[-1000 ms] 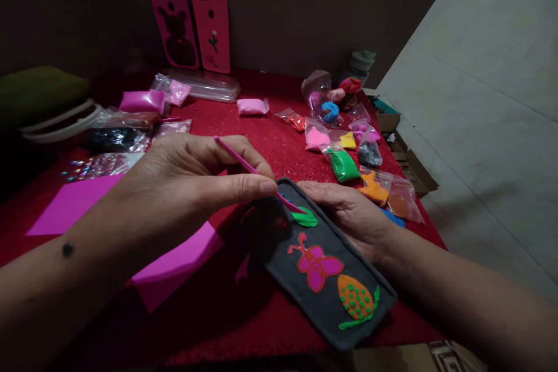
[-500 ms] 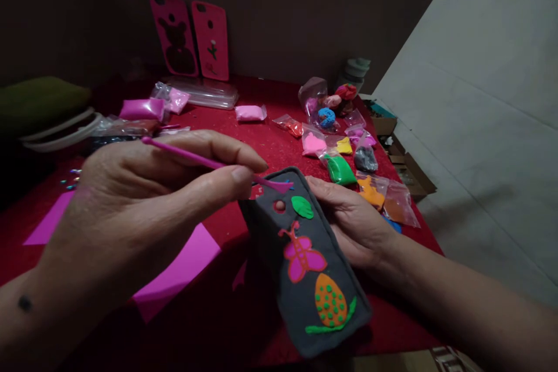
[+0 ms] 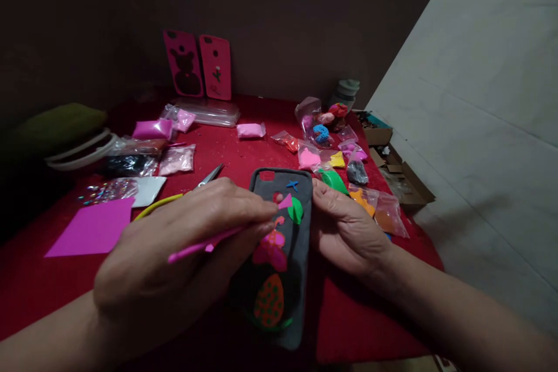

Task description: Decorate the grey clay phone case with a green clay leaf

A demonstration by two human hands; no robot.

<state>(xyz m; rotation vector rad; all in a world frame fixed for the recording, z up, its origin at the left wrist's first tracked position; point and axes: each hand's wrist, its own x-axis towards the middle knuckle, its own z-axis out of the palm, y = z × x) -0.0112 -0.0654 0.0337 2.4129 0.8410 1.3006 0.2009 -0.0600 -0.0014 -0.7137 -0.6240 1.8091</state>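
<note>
Home craft table (image 3: 244, 145) w/ clay bags (image 3: 331, 157), decorated phone cases (image 3: 200, 70).

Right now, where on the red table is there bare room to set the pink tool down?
Bare red cloth lies between the scissors, the pink clay block and the grey phone case. Another strip runs near the pink sheet. The right side is crowded with clay bags; the left hand holds the pink tool, the right hand the case.
</note>
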